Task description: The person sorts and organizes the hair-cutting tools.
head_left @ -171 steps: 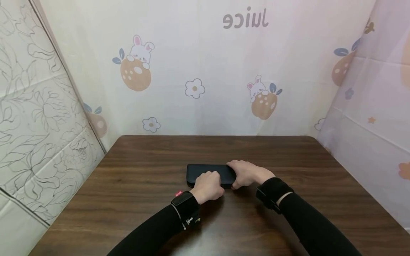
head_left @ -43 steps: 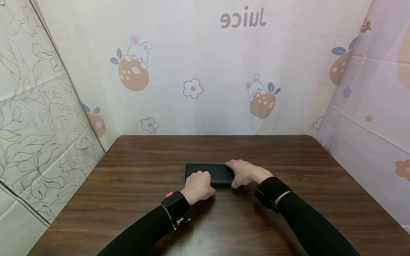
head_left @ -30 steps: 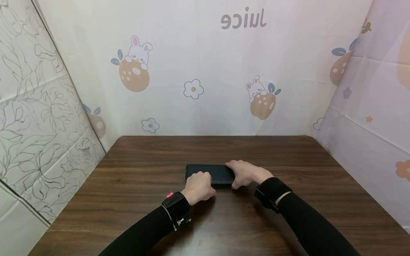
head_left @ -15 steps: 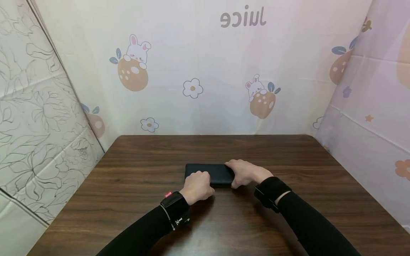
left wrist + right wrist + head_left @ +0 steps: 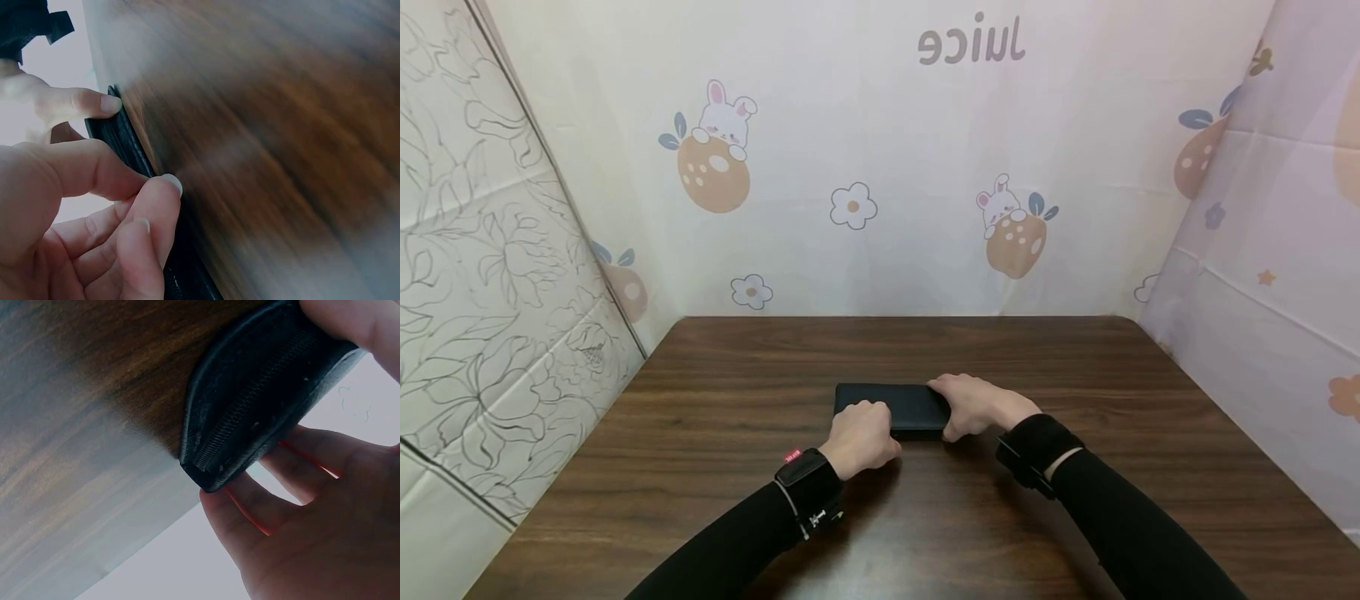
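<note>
A black zip-around wallet lies flat on the wooden table. My right hand holds its right end, thumb on the near edge and fingers at the far side. In the right wrist view, zipper teeth run along that end between two leather rims. My left hand is at the near long edge, left of the wallet's middle. Seen from the left wrist, its thumb and a curled finger pinch at the zipper edge; the pull itself is hidden between the fingertips.
Dark wood-grain table extends around the wallet on all sides. A patterned curtain hangs behind its far edge, with more printed cloth at the left and right. Black bands circle both wrists.
Compared with the oldest frame, my left hand has slid left along the wallet's near edge. Over the last second it has barely moved. The right hand and wallet stay in place.
</note>
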Tool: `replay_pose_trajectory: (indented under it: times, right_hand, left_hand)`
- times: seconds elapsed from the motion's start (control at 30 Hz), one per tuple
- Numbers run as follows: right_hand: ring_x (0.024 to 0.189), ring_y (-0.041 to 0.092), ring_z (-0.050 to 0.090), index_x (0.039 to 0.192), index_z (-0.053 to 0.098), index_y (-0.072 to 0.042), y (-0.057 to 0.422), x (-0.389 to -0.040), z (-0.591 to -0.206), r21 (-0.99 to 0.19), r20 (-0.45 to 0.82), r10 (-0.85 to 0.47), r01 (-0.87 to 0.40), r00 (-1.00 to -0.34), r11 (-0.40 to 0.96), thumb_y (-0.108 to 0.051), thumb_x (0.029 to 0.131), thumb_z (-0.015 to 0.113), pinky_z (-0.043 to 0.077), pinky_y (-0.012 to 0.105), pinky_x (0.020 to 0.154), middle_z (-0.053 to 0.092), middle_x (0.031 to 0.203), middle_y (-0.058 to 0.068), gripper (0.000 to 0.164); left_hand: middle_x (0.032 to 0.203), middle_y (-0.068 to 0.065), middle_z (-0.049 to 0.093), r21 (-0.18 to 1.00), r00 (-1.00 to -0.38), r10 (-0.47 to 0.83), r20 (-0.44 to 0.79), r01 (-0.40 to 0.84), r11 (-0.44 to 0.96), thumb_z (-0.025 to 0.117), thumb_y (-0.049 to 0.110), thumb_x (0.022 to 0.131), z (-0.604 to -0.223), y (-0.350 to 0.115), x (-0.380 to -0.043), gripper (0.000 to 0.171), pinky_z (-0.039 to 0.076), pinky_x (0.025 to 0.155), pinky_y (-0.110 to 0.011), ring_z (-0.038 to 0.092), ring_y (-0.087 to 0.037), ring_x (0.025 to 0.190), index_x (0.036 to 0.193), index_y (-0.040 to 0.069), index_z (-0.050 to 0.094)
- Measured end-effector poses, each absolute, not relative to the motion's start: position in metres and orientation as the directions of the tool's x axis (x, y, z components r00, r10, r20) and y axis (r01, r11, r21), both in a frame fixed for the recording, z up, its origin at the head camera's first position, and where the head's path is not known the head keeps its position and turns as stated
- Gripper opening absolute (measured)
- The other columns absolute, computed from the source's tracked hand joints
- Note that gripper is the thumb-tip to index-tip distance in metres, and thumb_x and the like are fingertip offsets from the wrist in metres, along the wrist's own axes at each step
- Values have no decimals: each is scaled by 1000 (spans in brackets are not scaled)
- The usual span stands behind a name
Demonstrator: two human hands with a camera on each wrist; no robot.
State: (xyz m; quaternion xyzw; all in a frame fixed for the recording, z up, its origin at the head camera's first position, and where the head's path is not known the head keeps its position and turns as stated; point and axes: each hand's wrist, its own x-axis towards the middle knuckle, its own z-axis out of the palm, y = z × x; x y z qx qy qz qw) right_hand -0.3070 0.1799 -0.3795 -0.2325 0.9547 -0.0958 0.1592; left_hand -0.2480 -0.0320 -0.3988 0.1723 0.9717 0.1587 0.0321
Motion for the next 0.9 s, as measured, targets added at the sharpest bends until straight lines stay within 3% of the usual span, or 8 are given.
replay_pose_trajectory:
  times: [0.27,0.9]
  right_hand:
    - [128,33,49,153,42,-2,181,-307,-379,-254,-247,-482,-424,-840,869,-13,79,81,42,49,102,46,150,16,84]
    - [129,34,48,154,41,-2,182,-307,-380,-256,-258,-482,-422,-837,870,-13,79,80,43,48,101,44,151,17,85]
  left_hand:
    - [71,0,57,325,-944,329,-8,308,894,80,28,88,-399,-35,-248,32,50,57,-33,59,-18,63,67,15,58]
    - [58,-1,54,359,-940,340,-16,312,880,79,26,89,-401,-39,-249,40,43,50,-29,52,-15,52,59,14,56]
